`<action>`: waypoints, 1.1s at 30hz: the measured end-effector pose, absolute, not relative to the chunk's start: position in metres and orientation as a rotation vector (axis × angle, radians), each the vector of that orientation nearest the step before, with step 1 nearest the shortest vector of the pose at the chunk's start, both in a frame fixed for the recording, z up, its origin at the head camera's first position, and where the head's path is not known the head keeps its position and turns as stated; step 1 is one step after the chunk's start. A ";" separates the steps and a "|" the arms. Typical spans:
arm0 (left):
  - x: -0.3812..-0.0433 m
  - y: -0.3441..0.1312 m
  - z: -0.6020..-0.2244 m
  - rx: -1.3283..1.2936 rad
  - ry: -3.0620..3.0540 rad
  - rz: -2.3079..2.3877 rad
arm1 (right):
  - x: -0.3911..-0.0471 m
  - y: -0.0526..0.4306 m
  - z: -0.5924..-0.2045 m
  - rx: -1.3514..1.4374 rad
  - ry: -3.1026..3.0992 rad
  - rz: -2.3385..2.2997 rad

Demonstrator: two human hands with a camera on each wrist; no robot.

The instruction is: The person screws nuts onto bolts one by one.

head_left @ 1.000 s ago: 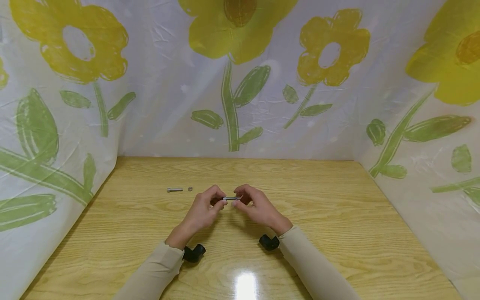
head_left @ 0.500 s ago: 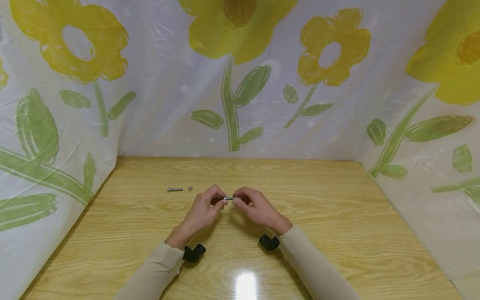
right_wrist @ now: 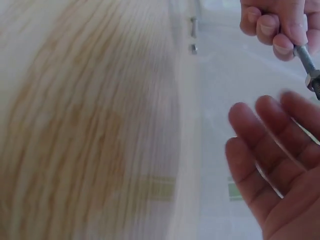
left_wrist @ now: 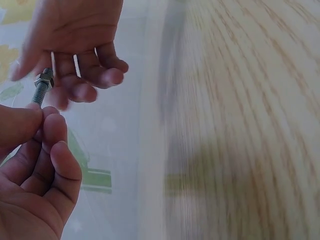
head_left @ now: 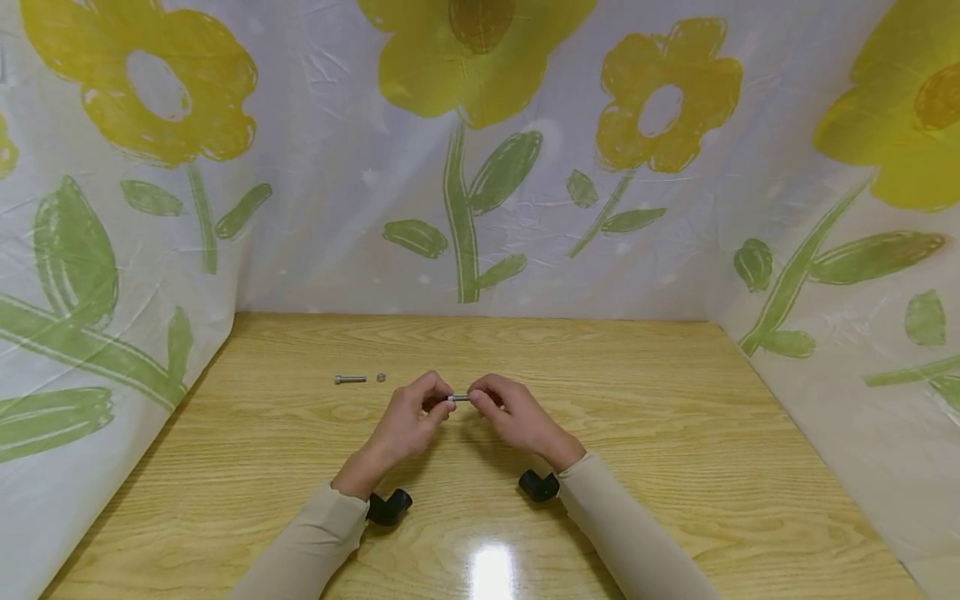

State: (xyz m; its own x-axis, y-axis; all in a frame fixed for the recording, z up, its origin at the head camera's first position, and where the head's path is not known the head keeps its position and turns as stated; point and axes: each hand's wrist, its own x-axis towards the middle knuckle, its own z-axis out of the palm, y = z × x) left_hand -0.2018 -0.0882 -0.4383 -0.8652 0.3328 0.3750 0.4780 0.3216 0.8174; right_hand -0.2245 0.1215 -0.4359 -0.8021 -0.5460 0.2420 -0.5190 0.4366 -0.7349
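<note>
My left hand [head_left: 405,419] pinches a metal bolt [head_left: 460,398] by its head end between thumb and fingers. The bolt's threaded end points toward my right hand [head_left: 521,419]. A hex nut [left_wrist: 44,79] sits on the thread near the tip, in the left wrist view. Around that end, my right hand has its thumb and index finger on either side, apart from the nut, its other fingers loosely extended. In the right wrist view the nut and bolt tip lie at the right edge, above the blurred right fingertips. From the head, the right thumb hides the nut.
A second bolt [head_left: 350,379] and a loose nut [head_left: 381,377] lie on the wooden table [head_left: 637,392], left of and beyond the hands. Black elbow-shaped pieces [head_left: 389,507] show beside both wrists. A flower-printed cloth [head_left: 322,167] encloses the back and sides.
My right fingers have moved over the bolt's nut end and shifted slightly, covering the nut that showed a second ago. My left hand keeps its hold in nearly the same place.
</note>
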 end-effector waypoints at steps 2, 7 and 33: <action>-0.201 -0.088 -0.438 -0.744 -2.432 -1.589 | -0.224 0.121 -0.435 -0.966 2.599 -1.381; -0.201 -0.088 -0.437 -0.735 -2.434 -1.579 | -0.223 0.121 -0.434 -1.027 2.586 -1.381; -0.202 -0.087 -0.439 -0.746 -2.431 -1.576 | -0.225 0.121 -0.437 -0.962 2.631 -1.357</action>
State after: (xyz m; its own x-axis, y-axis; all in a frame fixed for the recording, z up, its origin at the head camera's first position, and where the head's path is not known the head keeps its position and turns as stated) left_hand -0.2016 -0.0874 -0.4389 -0.8649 0.3243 0.3830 0.4820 0.3243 0.8139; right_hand -0.2249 0.1211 -0.4374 -0.8086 -0.5350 0.2449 -0.5096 0.4288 -0.7459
